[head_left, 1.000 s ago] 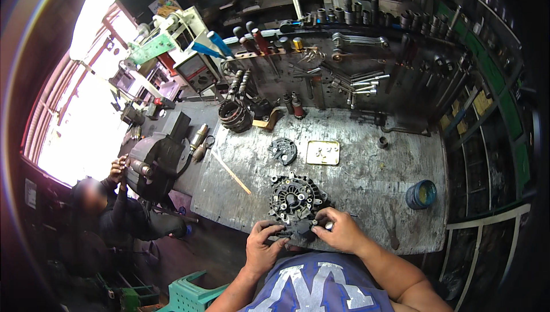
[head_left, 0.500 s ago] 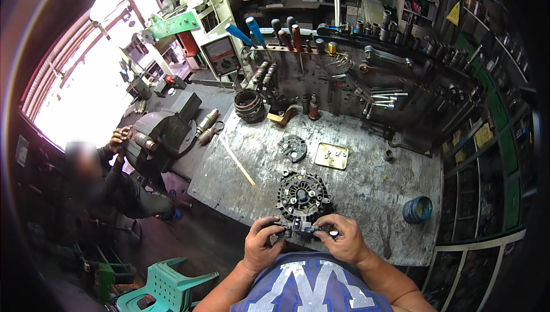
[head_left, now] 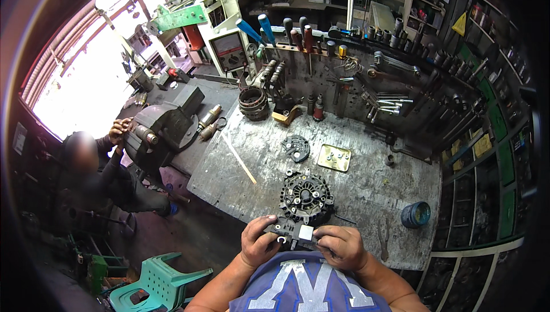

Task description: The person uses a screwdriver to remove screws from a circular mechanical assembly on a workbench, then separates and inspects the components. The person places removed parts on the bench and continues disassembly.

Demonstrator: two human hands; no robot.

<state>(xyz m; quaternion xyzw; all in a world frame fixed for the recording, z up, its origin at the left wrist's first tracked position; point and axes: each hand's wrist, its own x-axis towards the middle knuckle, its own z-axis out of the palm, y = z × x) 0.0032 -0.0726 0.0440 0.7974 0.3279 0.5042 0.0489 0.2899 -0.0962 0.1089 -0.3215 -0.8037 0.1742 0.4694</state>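
Between my two hands, just above the near edge of the bench, is a dark voltage regulator point(head_left: 291, 230) with a pale square face on its right part. My left hand point(head_left: 258, 242) pinches its left end, and the fingers of my right hand point(head_left: 342, 247) close on its right end. Right beyond it lies a round alternator point(head_left: 305, 196), its finned, slotted end facing up. A thin dark rod point(head_left: 345, 219) rests beside the alternator, near my right hand. Farther back are a black round cover with a cut-out point(head_left: 296, 148) and a shallow yellowish tray point(head_left: 328, 164) holding several small parts.
A blue can point(head_left: 416, 214) and pliers point(head_left: 383, 240) sit on the right of the workbench point(head_left: 366, 189). A pale stick point(head_left: 239, 158) and a ringed metal housing point(head_left: 253, 105) lie left. Screwdrivers and wrenches line the back. At left, a person works by a vise point(head_left: 166, 129); a green stool point(head_left: 163, 277) stands below.
The regulator has been turned in my hands, so its pale square face now shows. Both hands still hold it. The bench has shifted slightly in view, and the thin rod has come into sight.
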